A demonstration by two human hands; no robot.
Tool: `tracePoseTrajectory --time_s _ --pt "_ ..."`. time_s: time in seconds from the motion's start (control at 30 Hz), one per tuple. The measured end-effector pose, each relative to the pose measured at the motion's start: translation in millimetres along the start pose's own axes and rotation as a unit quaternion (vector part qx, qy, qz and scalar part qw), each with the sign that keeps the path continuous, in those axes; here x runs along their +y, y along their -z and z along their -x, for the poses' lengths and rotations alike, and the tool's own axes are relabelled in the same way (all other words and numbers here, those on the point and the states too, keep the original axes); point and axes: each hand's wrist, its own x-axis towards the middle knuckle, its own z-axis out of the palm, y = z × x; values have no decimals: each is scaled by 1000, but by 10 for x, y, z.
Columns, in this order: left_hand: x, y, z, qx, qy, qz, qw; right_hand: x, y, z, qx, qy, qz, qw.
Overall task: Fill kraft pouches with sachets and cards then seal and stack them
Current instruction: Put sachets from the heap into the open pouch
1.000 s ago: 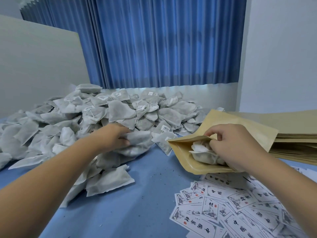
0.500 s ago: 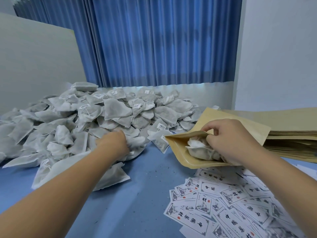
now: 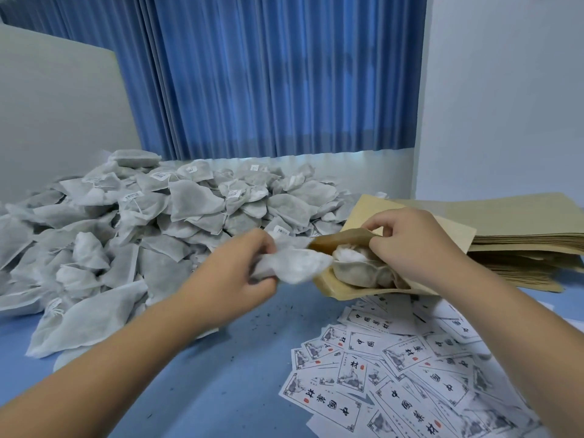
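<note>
Two hands work together: the left hand [image 3: 235, 273] pinches a soft, light sachet [image 3: 297, 263] by its edge, while the right hand [image 3: 407, 245] grips the thin, easily creased pouch [image 3: 354, 245] at its rim.

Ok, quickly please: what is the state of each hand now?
Left hand: closed on a white sachet at the mouth of the pouch.
Right hand: closed on the upper lip of the kraft pouch, holding it open.

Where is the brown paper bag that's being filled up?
In the head view, the open kraft pouch is right of centre, held by the right hand, between the sachet pile and the stack of empty pouches, just above the cards.
</note>
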Motion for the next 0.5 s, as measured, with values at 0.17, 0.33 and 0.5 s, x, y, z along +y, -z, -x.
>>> tracePoseTrajectory --time_s 0.17,0.33,0.5 --pt "413 -67 48 14 -128 27 991 -24 55 -4 14 7 -6 1000" --pt "543 -230 -32 8 -145 -48 988 -66 81 5 16 15 -2 1000" --pt "627 -405 -151 -16 -94 -104 990 -210 122 67 24 55 118 991"
